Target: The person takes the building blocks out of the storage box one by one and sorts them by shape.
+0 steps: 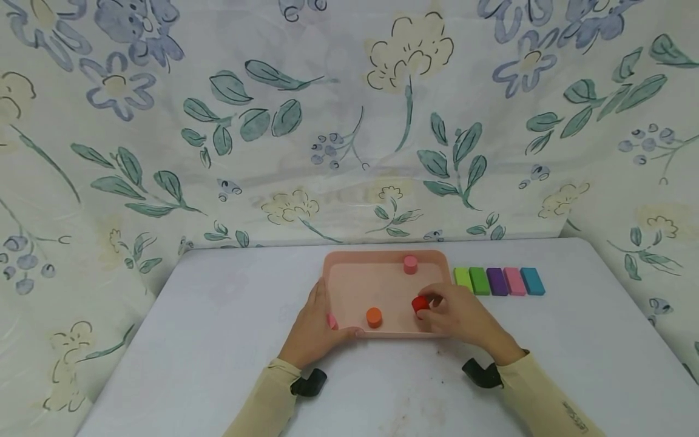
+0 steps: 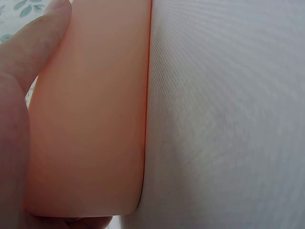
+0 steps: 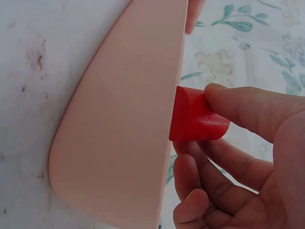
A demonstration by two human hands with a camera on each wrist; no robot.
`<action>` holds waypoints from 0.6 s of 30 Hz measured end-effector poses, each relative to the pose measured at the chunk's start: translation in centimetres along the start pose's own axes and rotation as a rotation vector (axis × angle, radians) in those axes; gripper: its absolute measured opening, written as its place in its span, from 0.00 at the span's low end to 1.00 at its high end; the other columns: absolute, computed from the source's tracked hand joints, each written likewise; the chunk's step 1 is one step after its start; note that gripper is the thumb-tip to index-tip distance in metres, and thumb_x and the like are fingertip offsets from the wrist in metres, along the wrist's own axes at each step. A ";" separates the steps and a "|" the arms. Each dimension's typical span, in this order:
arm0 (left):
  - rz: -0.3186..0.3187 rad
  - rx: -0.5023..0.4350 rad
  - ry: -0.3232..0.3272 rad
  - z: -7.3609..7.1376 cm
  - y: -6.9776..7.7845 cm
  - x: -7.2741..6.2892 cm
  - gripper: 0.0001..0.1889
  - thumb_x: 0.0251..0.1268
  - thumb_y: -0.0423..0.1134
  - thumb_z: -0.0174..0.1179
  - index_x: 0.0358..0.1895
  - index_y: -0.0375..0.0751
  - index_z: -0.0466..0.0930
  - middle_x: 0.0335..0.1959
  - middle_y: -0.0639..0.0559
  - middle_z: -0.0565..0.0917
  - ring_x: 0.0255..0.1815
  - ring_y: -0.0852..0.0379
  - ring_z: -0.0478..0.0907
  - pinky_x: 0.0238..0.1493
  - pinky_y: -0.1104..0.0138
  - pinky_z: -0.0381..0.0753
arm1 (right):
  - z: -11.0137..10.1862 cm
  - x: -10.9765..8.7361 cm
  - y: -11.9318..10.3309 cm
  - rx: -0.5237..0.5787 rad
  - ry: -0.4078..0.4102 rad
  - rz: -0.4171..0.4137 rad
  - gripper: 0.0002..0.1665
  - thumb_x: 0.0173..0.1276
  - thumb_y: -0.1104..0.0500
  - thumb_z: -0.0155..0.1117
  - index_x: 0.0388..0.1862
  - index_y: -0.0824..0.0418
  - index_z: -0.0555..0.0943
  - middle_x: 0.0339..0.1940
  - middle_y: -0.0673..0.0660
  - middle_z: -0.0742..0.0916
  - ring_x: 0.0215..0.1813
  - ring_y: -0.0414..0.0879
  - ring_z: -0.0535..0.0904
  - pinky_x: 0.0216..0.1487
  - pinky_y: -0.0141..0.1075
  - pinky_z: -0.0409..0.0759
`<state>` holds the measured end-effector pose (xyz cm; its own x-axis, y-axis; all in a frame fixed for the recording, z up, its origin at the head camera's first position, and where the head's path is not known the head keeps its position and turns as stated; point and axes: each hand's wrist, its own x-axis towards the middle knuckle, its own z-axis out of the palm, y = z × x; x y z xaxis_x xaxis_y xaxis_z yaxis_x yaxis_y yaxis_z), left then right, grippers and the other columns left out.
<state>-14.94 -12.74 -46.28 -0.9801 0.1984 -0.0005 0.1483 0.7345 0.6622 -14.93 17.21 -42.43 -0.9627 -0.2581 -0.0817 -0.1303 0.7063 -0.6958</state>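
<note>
A shallow pink tray (image 1: 360, 279) lies on the table. My left hand (image 1: 312, 328) holds its near left corner, the thumb (image 2: 38, 43) over the front rim and the fingers along the left side. In the tray's near right part, my right hand (image 1: 461, 312) pinches a red block with curved sides (image 3: 200, 114) between thumb and fingers. The block shows above the rim in the right wrist view. An orange round block (image 1: 374, 317) stands near the front wall and a pink round block (image 1: 411, 264) near the back. Another pink piece (image 1: 332, 321) is partly hidden by my left hand.
Right of the tray, a row of flat rectangular blocks lies on the white table (image 1: 235, 303): a lime one (image 1: 463, 280), a green one (image 1: 479, 281), a purple one (image 1: 497, 281), a pink one (image 1: 514, 281) and a blue one (image 1: 532, 281). Flowered cloth (image 1: 338, 121) hangs behind.
</note>
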 end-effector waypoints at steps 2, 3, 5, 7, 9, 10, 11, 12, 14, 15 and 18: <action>0.000 0.001 -0.002 0.0 0.0 0.0 0.70 0.46 0.67 0.74 0.81 0.33 0.39 0.82 0.38 0.48 0.78 0.39 0.56 0.73 0.45 0.61 | -0.2 -0.2 0.3 0.003 0.012 0.000 0.19 0.65 0.55 0.74 0.54 0.57 0.84 0.40 0.49 0.83 0.45 0.47 0.76 0.41 0.34 0.81; 0.002 0.002 -0.002 0.0 0.0 0.0 0.70 0.46 0.67 0.74 0.81 0.32 0.38 0.82 0.38 0.48 0.78 0.39 0.56 0.73 0.45 0.61 | -0.3 -0.3 0.4 -0.001 0.019 0.001 0.20 0.65 0.55 0.74 0.54 0.58 0.84 0.40 0.50 0.83 0.45 0.47 0.76 0.40 0.34 0.81; 0.004 0.003 -0.003 0.0 0.1 0.0 0.70 0.46 0.67 0.74 0.81 0.32 0.38 0.82 0.38 0.48 0.78 0.39 0.56 0.73 0.46 0.61 | -0.5 -0.4 0.7 -0.013 0.034 -0.003 0.20 0.65 0.55 0.73 0.55 0.58 0.83 0.41 0.50 0.84 0.45 0.47 0.76 0.40 0.34 0.81; 0.004 0.002 -0.004 -0.1 0.1 0.0 0.70 0.45 0.67 0.74 0.81 0.32 0.38 0.82 0.38 0.47 0.78 0.40 0.55 0.73 0.46 0.61 | -0.8 -0.6 0.9 -0.020 0.049 -0.011 0.20 0.65 0.55 0.73 0.55 0.59 0.83 0.41 0.50 0.84 0.44 0.47 0.76 0.40 0.34 0.81; 0.004 -0.002 -0.003 -0.1 0.1 0.0 0.70 0.45 0.67 0.74 0.81 0.32 0.38 0.82 0.38 0.48 0.78 0.39 0.56 0.73 0.46 0.61 | -1.0 -0.8 1.1 -0.030 0.062 -0.023 0.20 0.65 0.55 0.73 0.55 0.60 0.83 0.41 0.50 0.84 0.44 0.47 0.76 0.40 0.35 0.80; 0.003 -0.003 -0.003 0.0 0.0 0.0 0.70 0.45 0.67 0.74 0.81 0.33 0.38 0.82 0.39 0.48 0.78 0.39 0.56 0.73 0.46 0.61 | -1.1 -0.8 1.2 -0.032 0.068 -0.032 0.20 0.65 0.56 0.72 0.55 0.60 0.84 0.41 0.50 0.84 0.44 0.47 0.76 0.40 0.35 0.80; 0.000 -0.005 -0.002 0.0 0.0 0.0 0.70 0.45 0.67 0.74 0.81 0.33 0.38 0.82 0.39 0.48 0.77 0.39 0.57 0.73 0.45 0.62 | -1.2 -1.0 1.3 -0.032 0.073 -0.043 0.20 0.65 0.56 0.72 0.54 0.60 0.84 0.41 0.50 0.84 0.43 0.47 0.76 0.39 0.35 0.80; -0.003 -0.004 -0.002 0.1 -0.1 0.1 0.71 0.45 0.67 0.74 0.81 0.34 0.38 0.81 0.39 0.48 0.77 0.39 0.58 0.72 0.45 0.62 | -1.3 -1.1 1.4 -0.030 0.077 -0.054 0.20 0.65 0.56 0.72 0.54 0.60 0.84 0.41 0.50 0.84 0.43 0.47 0.76 0.38 0.34 0.80; -0.005 0.002 -0.002 0.2 -0.2 0.1 0.71 0.44 0.68 0.74 0.81 0.35 0.38 0.81 0.40 0.49 0.76 0.39 0.59 0.72 0.46 0.63 | -1.6 -1.3 1.7 -0.033 0.087 -0.078 0.19 0.65 0.57 0.72 0.54 0.59 0.84 0.41 0.50 0.85 0.43 0.47 0.76 0.38 0.34 0.80; -0.006 0.005 -0.003 0.2 -0.2 0.2 0.71 0.44 0.69 0.74 0.81 0.35 0.37 0.81 0.40 0.49 0.76 0.40 0.59 0.72 0.46 0.63 | -1.7 -1.4 1.8 -0.034 0.093 -0.092 0.19 0.65 0.57 0.72 0.54 0.60 0.83 0.41 0.50 0.85 0.43 0.47 0.76 0.38 0.34 0.80; -0.010 0.011 -0.005 0.3 -0.3 0.3 0.72 0.44 0.70 0.73 0.82 0.36 0.37 0.82 0.41 0.48 0.76 0.40 0.60 0.72 0.47 0.63 | -2.2 -1.6 2.2 -0.041 0.113 -0.106 0.20 0.65 0.57 0.73 0.55 0.61 0.83 0.42 0.51 0.86 0.43 0.48 0.78 0.40 0.35 0.81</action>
<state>-15.20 -12.71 -46.74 -0.9809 0.1944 -0.0109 0.1401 0.7436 0.6538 -14.16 20.59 -42.26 -0.9632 -0.2586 0.0734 -0.2403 0.7061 -0.6661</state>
